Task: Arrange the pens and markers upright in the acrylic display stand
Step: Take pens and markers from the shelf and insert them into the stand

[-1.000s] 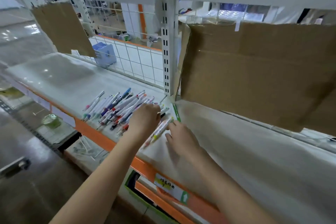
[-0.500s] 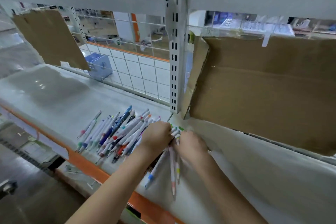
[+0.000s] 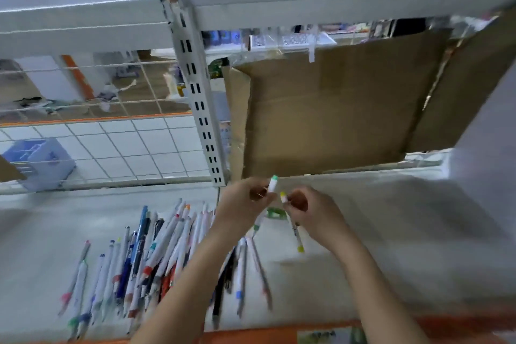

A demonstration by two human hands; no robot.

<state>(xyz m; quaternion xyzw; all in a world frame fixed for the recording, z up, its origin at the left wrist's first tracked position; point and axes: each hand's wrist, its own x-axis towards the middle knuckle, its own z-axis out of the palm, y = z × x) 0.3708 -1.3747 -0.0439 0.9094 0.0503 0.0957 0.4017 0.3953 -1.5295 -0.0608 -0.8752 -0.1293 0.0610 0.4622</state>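
Pens [image 3: 156, 257] lie beside left hand [image 3: 240, 204]; cardboard [image 3: 329, 109] behind.

No text, brand, number or sign can be read here. The frame is blurred by motion. A label [image 3: 326, 336] on the orange front edge of the shelf [image 3: 363, 232] shows green and dark marks, but they are too smeared to make out. The pens [image 3: 156, 260] lying on the shelf carry small dark print on their white barrels, which is likewise unreadable. The white packs [image 3: 282, 40] behind the cardboard sheet [image 3: 335, 114] show rows of small marks, not legible as letters or digits. The cardboard itself bears no readable printing.
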